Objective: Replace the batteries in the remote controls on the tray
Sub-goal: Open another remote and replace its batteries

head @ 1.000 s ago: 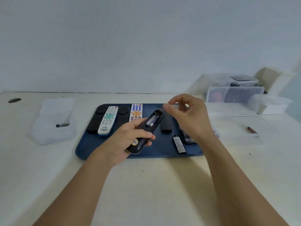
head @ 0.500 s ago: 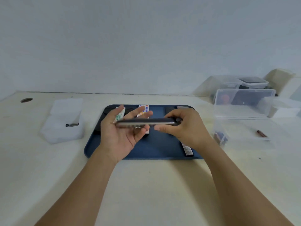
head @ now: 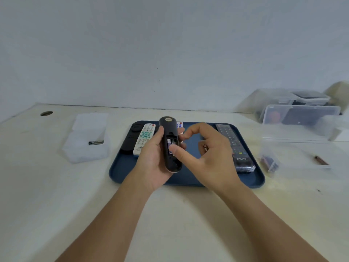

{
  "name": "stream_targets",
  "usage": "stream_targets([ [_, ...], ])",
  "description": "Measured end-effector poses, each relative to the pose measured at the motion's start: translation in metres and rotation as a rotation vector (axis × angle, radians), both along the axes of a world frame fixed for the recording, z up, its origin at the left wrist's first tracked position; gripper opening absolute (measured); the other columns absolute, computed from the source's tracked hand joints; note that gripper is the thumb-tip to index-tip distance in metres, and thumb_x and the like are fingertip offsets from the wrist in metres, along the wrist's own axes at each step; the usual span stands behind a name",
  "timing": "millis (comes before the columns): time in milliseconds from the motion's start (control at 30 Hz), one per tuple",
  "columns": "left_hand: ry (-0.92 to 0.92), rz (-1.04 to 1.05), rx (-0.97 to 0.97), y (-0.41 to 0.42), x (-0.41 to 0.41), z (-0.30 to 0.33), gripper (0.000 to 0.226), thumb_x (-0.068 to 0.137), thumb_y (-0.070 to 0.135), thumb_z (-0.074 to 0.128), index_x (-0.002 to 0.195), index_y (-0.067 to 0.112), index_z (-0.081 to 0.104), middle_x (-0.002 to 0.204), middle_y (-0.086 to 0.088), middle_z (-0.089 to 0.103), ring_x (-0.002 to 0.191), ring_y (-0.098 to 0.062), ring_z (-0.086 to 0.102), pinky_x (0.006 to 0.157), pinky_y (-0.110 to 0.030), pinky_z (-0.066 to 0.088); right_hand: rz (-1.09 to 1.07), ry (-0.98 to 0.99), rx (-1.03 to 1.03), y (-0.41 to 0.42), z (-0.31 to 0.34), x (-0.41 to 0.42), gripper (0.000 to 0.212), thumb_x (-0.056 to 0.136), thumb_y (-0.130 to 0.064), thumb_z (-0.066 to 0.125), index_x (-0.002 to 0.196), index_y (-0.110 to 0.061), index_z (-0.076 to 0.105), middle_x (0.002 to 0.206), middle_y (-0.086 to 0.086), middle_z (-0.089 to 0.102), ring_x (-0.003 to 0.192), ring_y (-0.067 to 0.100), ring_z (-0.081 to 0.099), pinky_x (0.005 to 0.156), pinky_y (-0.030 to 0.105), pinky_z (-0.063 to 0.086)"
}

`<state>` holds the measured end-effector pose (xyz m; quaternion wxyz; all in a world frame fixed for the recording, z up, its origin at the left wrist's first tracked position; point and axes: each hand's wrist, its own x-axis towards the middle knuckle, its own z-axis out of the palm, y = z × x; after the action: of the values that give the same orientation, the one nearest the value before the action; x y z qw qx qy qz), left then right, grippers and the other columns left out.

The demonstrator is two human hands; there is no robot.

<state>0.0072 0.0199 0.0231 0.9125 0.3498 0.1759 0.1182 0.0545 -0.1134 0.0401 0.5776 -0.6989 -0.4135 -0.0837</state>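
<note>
1. Two hands: the left hand (head: pixel 153 163) holds a remote, and the right hand (head: pixel 209 156) has its thumb at that remote's open bay.
2. One blue tray (head: pixel 253 178).
3. Five remotes in view:
   - one black, held (head: pixel 168 127)
   - one black at the tray's left (head: pixel 132 137)
   - one white (head: pixel 144 138)
   - one with coloured buttons, mostly hidden (head: pixel 180 124)
   - one long black at the right (head: pixel 236 146)
4. One battery in the held remote's bay (head: pixel 169 144); whether a second lies beside it cannot be told.
5. Two loose batteries on the worktop:
   - one black, left (head: pixel 96 142)
   - one reddish, right (head: pixel 321 160)
6. Several clear plastic boxes at the right (head: pixel 300 118); the exact count is unclear.
</note>
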Motion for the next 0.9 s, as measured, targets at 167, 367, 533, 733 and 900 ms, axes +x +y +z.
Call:
stream_targets([
  [167, 0.085, 0.021, 0.033, -0.014, 0.005, 0.0, 0.046, 0.095, 0.056, 0.057, 0.093, 0.017, 0.082, 0.097, -0.002, 0.07, 0.086, -0.016, 0.066, 0.088, -0.032, 0.053, -0.004, -0.028, -0.086, 0.008, -0.013, 0.002, 0.021, 0.083, -0.017, 0.078, 0.09, -0.018, 0.059, 0.084, -0.008, 0.063, 0.056, 0.005, 0.051, 0.055, 0.008, 0.036],
  [367, 0.147, 0.074, 0.11, -0.023, 0.008, -0.002, 0.051, 0.095, 0.058, 0.055, 0.07, 0.021, 0.08, 0.084, -0.001, 0.068, 0.082, -0.019, 0.067, 0.073, -0.032, 0.055, -0.131, -0.197, -0.123, 0.017, -0.025, 0.003, 0.012, 0.087, -0.017, 0.071, 0.09, -0.02, 0.059, 0.082, -0.013, 0.063, 0.06, 0.002, 0.05, 0.058, 0.016, 0.039],
  [533, 0.139, 0.125, 0.188, -0.025, 0.007, -0.003, 0.054, 0.098, 0.057, 0.05, 0.065, 0.025, 0.079, 0.085, -0.005, 0.065, 0.081, -0.022, 0.065, 0.083, -0.037, 0.051, -0.116, -0.205, -0.097, 0.021, -0.028, 0.003, 0.009, 0.088, -0.013, 0.068, 0.09, -0.018, 0.061, 0.083, -0.012, 0.064, 0.067, 0.002, 0.053, 0.06, 0.014, 0.039],
  [733, 0.12, 0.13, 0.201, -0.032, 0.008, -0.004, 0.056, 0.102, 0.048, 0.048, 0.061, 0.022, 0.075, 0.075, 0.0, 0.069, 0.07, -0.014, 0.069, 0.075, -0.032, 0.053, -0.066, -0.162, -0.075, 0.028, -0.033, 0.005, 0.012, 0.091, -0.005, 0.057, 0.093, -0.016, 0.058, 0.086, -0.006, 0.06, 0.08, 0.011, 0.055, 0.068, 0.019, 0.043],
  [900, 0.145, 0.137, 0.253, -0.032, 0.006, -0.006, 0.042, 0.103, 0.049, 0.045, 0.092, 0.02, 0.073, 0.082, 0.001, 0.074, 0.077, -0.012, 0.073, 0.065, -0.028, 0.055, -0.08, -0.141, -0.084, 0.03, -0.039, 0.007, 0.014, 0.094, -0.005, 0.054, 0.098, -0.018, 0.055, 0.085, -0.013, 0.047, 0.076, 0.007, 0.048, 0.064, 0.016, 0.037],
])
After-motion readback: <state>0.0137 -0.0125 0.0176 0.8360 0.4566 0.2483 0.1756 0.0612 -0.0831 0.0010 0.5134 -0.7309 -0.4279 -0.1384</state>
